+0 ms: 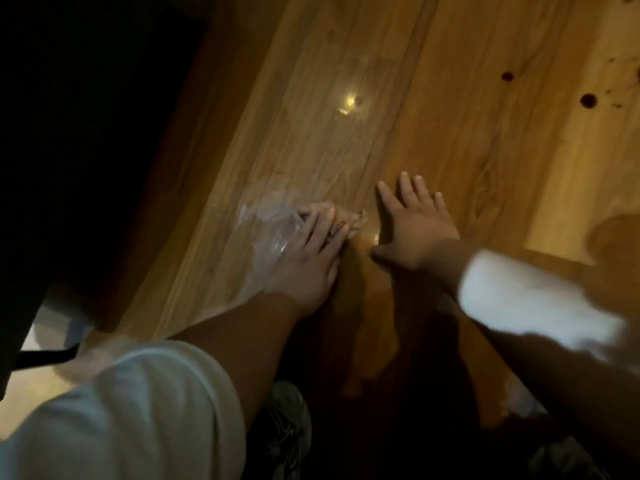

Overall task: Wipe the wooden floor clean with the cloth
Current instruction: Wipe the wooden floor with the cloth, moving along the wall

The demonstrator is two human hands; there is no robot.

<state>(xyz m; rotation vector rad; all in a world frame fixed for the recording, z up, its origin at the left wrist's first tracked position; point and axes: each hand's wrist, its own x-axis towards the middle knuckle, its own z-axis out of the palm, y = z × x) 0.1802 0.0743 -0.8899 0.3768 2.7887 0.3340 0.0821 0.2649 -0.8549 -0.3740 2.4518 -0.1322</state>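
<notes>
My left hand lies with straight fingers on a pale, thin, crumpled cloth and presses it flat on the wooden floor. A stained bit of the cloth shows past the fingertips. My right hand is spread open, palm down, on the boards just right of the cloth, holding nothing. Dark red spots mark the floor at the upper right. A shiny wet patch glints further up the boards.
A dark piece of furniture or wall fills the left side, close to the cloth. My shoes are in shadow at the bottom. The boards to the upper right are brightly lit.
</notes>
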